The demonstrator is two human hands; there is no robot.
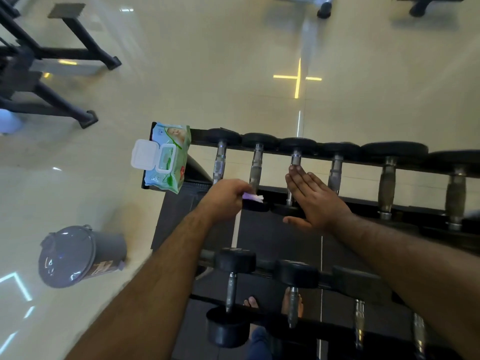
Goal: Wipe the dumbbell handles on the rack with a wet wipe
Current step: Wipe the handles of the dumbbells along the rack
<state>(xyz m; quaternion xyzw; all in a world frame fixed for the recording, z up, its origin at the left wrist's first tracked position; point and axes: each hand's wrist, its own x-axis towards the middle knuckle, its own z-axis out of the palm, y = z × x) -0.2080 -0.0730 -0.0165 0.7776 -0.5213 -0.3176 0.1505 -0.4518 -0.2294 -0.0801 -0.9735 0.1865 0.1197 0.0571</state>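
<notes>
1. Two lower-tier dumbbells (230, 297) lie nearest; whether they are wiped cannot be told.
2. Left hand (227, 200) pinches the wet wipe (253, 196) at the near end of the second upper handle (255, 170).
3. Right hand (315, 200), fingers flat, rests on the third handle (295, 160).
4. Right-side handles (387, 183) probably remain.

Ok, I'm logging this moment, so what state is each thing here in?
Green wet-wipe pack: white flip lid open, sitting on the rack's end.
Grey lidded bin: lid closed.
White wet wipe: bunched in the left hand.
Right hand: flat, fingers straight, over the third chrome dumbbell handle.
</notes>
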